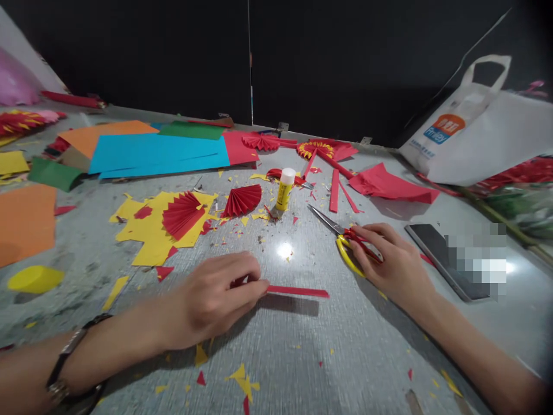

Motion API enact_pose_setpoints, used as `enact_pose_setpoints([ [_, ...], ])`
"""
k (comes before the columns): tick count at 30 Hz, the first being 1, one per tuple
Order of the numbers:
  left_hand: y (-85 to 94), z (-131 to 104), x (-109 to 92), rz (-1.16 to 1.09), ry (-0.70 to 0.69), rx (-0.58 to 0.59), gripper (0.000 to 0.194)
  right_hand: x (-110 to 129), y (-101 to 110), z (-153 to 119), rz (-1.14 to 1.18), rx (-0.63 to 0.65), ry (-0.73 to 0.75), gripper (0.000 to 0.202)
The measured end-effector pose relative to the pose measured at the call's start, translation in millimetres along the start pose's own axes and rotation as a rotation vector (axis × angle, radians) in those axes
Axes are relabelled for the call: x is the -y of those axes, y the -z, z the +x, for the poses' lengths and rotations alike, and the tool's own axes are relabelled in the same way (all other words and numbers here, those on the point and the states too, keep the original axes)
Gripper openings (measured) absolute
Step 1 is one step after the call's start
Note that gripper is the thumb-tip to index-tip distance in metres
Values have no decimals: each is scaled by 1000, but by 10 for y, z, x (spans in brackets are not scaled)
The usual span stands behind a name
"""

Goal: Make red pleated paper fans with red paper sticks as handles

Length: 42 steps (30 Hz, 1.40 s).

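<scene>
Between the fingers of my left hand (pixel 216 294) is a narrow folded strip of red paper (pixel 298 291), its free end pointing right above the table. My right hand (pixel 393 259) is closed on the handles of red-and-yellow scissors (pixel 345 233), whose metal blades point up and to the left. Past the hands a yellow glue stick (pixel 284 191) with a white cap stands upright. Left of it are a pleated red paper fan (pixel 242 201) and another red fan (pixel 184 215), the latter lying on cut yellow paper (pixel 151 245).
Blue paper (pixel 159 153), orange paper (pixel 30 222) and green paper (pixel 190 129) lie at the left and back. A phone (pixel 444 259) rests right of my right hand. A white bag (pixel 484 127) stands at the back right. Paper scraps litter the grey table (pixel 354 346).
</scene>
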<state>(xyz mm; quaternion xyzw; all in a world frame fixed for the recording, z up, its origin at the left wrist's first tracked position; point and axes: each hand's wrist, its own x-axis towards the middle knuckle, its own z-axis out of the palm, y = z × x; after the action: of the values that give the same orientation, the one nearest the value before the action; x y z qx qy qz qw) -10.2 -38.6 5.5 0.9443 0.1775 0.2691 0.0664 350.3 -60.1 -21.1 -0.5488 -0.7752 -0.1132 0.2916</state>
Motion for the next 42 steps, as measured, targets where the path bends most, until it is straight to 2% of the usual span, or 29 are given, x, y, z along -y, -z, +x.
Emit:
enact_pose_setpoints([
  [3,-2,-20,13,-14,5,-45,17,160,118,14,92,-35,115,26],
  [6,-16,-27,23,-13,-12,-53,16,463,199,51,333,135,382,44],
  [7,-21,-28,24,-18,-10,-56,16,562,196,70,347,150,418,46],
  [9,-26,-32,27,-34,8,-89,17,699,136,112,339,140,465,38],
  [11,-16,-43,27,-34,36,-169,22,722,31,147,347,74,446,31],
  [14,32,-70,17,19,93,-285,32,596,-116,166,335,-27,356,26],
  [17,77,-89,1,48,143,-296,37,475,-145,159,331,-51,314,22],
  [21,63,-88,6,28,183,-304,33,498,-57,162,357,-37,232,24],
  [29,16,-43,47,-33,106,-263,22,584,-70,51,447,112,335,20],
  [32,15,-51,70,-80,77,-265,19,602,-72,11,391,58,334,23],
  [36,4,-123,77,-94,67,-221,21,646,-19,38,335,-82,314,26],
  [40,50,-164,-9,-46,142,-136,22,722,116,18,238,-176,335,39],
  [42,104,-136,-77,-154,215,-70,29,789,196,-44,218,-155,383,49],
])
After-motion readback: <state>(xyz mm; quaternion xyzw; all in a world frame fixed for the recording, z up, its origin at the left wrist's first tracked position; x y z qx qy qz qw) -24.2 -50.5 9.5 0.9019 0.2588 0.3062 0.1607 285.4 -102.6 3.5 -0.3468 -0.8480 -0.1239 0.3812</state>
